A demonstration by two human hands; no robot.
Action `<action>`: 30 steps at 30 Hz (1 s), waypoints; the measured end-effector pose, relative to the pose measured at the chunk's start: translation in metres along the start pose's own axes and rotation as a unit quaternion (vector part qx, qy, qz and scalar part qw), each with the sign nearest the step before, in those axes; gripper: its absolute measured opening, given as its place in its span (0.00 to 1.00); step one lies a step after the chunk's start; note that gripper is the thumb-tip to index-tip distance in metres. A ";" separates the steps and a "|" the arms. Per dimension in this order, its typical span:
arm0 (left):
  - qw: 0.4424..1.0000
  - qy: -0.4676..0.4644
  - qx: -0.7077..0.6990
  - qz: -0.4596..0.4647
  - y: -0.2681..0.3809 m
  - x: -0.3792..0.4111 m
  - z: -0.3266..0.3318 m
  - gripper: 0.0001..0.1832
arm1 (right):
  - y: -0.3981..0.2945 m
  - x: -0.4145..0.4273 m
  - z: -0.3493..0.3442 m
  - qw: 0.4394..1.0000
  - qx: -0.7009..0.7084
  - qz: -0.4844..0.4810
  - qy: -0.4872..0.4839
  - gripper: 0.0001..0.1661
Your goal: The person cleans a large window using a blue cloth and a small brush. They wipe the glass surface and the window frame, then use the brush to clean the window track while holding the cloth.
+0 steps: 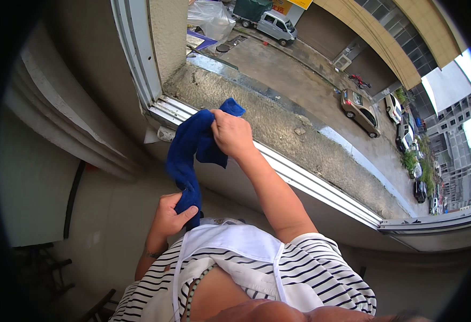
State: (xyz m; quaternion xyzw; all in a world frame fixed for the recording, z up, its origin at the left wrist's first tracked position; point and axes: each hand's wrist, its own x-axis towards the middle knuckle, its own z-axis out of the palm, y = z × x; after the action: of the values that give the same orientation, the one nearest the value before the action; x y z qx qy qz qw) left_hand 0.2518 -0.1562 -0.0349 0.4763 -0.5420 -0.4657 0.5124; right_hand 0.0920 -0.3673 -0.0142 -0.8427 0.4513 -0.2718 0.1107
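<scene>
A blue cloth [184, 161] hangs in a bent strip between my two hands. My right hand [233, 133] is closed on its upper part, over the window's sliding track, with a short end of cloth sticking out past the fingers. Lower down and to the left, my left hand [174, 215] grips the cloth's lower part near my body, thumb on top. The white metal window track [291, 171] runs diagonally from the upper left to the lower right, beneath my right forearm. Whether the cloth touches the track cannot be told.
Outside the open window lies a rough concrete ledge [275, 124], with a street and parked cars [360, 112] far below. A gathered curtain [66, 108] hangs at the left. Dark chair legs [56, 265] stand on the tiled floor at the lower left.
</scene>
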 end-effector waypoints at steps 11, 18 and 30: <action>0.942 -0.282 0.027 0.179 0.047 0.035 0.101 0.22 | 0.098 -0.171 -0.132 0.978 -0.121 0.157 0.068 0.11; 0.885 -0.428 -0.043 0.178 0.042 0.051 0.200 0.18 | 0.162 -0.288 -0.214 0.941 -0.219 0.220 0.133 0.10; 0.768 -0.631 -0.087 0.068 0.001 0.045 0.385 0.13 | 0.282 -0.444 -0.339 0.828 -0.418 0.366 0.080 0.07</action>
State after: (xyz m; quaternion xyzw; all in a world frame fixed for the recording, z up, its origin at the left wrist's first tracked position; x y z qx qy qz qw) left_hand -0.1342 -0.1942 -0.0449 -0.0099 -0.7314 -0.6703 0.1247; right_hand -0.4924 -0.1430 -0.0145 -0.5569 0.8044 -0.0632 -0.1972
